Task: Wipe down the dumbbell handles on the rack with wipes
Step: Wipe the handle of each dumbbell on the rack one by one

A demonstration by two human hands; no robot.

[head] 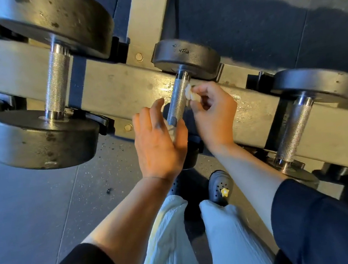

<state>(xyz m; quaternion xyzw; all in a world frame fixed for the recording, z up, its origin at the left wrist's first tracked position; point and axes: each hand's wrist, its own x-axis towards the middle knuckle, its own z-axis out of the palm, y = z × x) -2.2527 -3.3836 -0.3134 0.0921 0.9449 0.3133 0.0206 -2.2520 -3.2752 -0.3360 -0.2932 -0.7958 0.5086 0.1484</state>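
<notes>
A dark rubber gym floor (37, 212), flecked with pale specks, lies under a grey steel dumbbell rack (120, 83) seen from above.

The thumb and fingertips (198, 90) of the right hand (214, 114) are curled and pinch a small crumpled white wipe (189, 94), which touches the right side of the knurled metal handle (178, 98) of the middle dumbbell (186, 58). The left hand (158, 140) is held just left of the same handle, its fingers straight and a little spread, holding nothing; its thumb side covers the handle's near end, and whether it touches the metal cannot be told. The near weight of this dumbbell is mostly hidden behind the two hands.

Both forearms are bare, with dark sleeves (322, 223) pushed up toward the elbows. Below the hands the person's pale trousers (173, 251) and dark clog shoes show, the right shoe (220, 187) carrying a small yellow star charm (224, 191).

Outward along the rack, a larger dumbbell (54, 80) rests to the left, its round black weights scuffed and its silver handle upright in the view. A third dumbbell (297, 122) sits to the right, its handle also bare. Two brass-coloured bolts (139, 57) fix the rack's crossbar to an upright post.
</notes>
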